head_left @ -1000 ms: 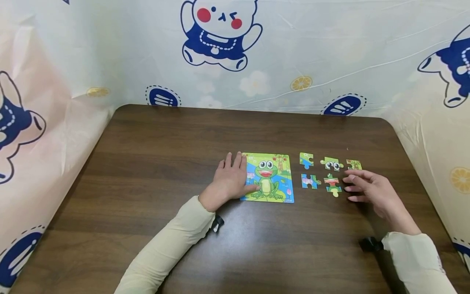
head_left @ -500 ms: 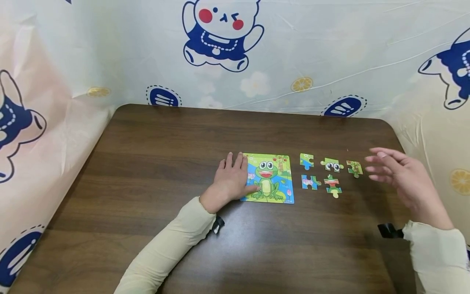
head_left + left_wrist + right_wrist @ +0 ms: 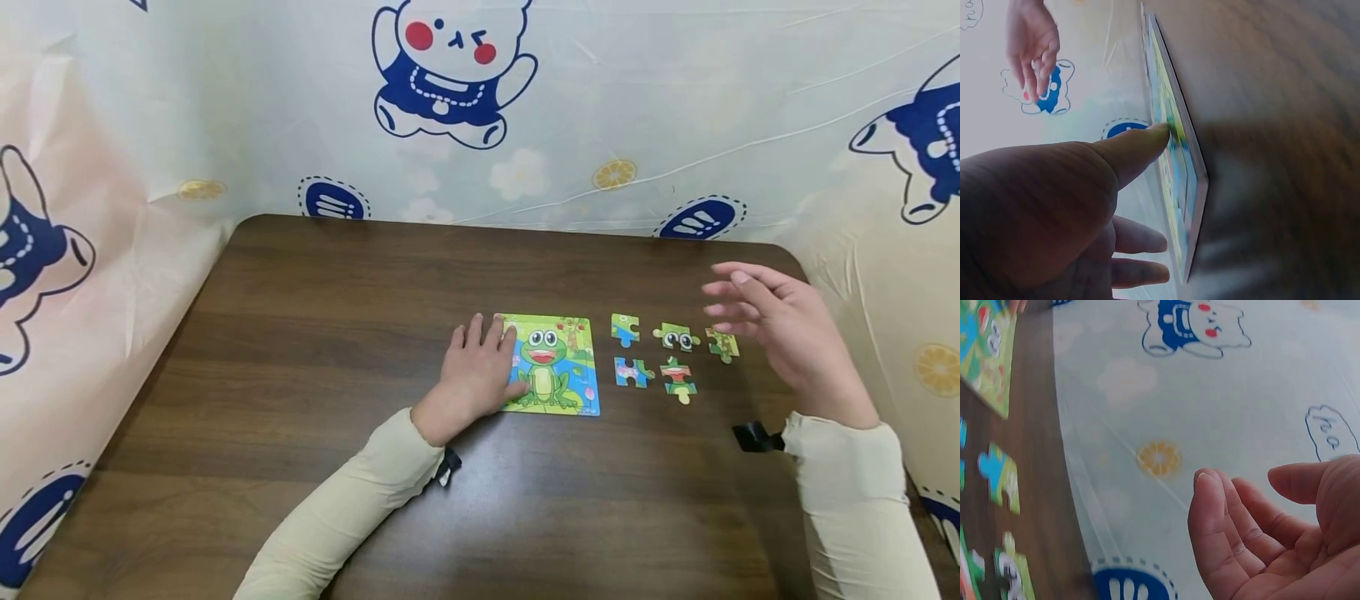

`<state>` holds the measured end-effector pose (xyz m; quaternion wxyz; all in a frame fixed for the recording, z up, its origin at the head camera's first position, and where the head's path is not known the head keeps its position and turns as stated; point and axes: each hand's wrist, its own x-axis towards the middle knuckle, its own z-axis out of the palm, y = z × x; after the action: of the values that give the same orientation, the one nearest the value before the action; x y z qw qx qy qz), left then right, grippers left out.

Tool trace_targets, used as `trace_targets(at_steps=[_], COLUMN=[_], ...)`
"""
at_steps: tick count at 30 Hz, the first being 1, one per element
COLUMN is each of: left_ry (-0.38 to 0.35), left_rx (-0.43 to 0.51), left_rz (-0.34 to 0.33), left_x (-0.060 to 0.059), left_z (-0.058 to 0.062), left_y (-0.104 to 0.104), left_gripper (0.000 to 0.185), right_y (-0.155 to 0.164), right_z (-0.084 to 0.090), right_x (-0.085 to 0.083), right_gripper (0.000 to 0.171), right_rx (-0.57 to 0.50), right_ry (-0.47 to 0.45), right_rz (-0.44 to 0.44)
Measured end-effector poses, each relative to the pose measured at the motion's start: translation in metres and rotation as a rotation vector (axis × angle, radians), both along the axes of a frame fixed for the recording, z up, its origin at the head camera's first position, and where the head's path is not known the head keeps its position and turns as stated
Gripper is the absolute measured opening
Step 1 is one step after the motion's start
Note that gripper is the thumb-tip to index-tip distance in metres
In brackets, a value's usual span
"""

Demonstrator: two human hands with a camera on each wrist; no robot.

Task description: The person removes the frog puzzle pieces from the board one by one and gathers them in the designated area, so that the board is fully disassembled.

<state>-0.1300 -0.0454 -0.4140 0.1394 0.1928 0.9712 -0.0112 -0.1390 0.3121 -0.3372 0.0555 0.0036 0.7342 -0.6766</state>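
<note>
A square frog puzzle board (image 3: 558, 367) lies on the table, showing a green frog on blue and yellow-green. My left hand (image 3: 476, 375) rests on its left edge, fingers spread and thumb (image 3: 1141, 150) lying on the board's surface. To the right of the board lie loose puzzle pieces in two rows: a blue-green piece (image 3: 625, 330), a frog-eyes piece (image 3: 677, 337) and a tree piece (image 3: 723, 343) behind, a pink-and-blue piece (image 3: 633, 372) and a frog-mouth piece (image 3: 678, 381) in front. Raised beyond the tree piece, my right hand (image 3: 787, 333) holds nothing, its fingers (image 3: 1210, 500) loosely bent.
The brown wooden table (image 3: 337, 333) has a rounded far edge. A pale cloth (image 3: 300, 100) printed with cartoon animals and orange slices surrounds its back and sides. Black straps (image 3: 757, 437) show at both wrists.
My right hand has moved from beside the pieces out to the right, then up and back left above the tree piece. The left hand has shifted slightly right on the board.
</note>
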Motion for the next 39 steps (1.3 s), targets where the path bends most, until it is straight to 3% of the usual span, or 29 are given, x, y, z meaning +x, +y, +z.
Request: trace_targets(at_steps=[9,18,24,30,39], left_ry=[0.002,-0.004,-0.022,-0.080,-0.081], left_rx=[-0.019,-0.045,-0.030,-0.010,-0.033], left_rz=[-0.011,-0.055,-0.144,-0.259,-0.383], left_x=[0.004,0.010,0.018,0.034,0.054], left_z=[0.001,0.003,0.007,0.014,0.017], left_y=[0.003,0.006,0.008,0.015,0.027], left_gripper=[0.091,0.085,0.083,0.085,0.083], right_y=[-0.056,-0.074,-0.076,-0.078,-0.082], right_z=[0.011,0.010,0.006,-0.002,-0.028], right_x=[-0.016,-0.023,-0.024,-0.025,-0.023], right_gripper=[0.039,0.042,0.043,0.033,0.039], right_rx=[0.020,0.027,0.065,0.087,0.203], right_ry=[-0.020,-0.023,-0.034,-0.034,-0.104], right_rz=[0.051,0.075,0.078,0.103,0.143])
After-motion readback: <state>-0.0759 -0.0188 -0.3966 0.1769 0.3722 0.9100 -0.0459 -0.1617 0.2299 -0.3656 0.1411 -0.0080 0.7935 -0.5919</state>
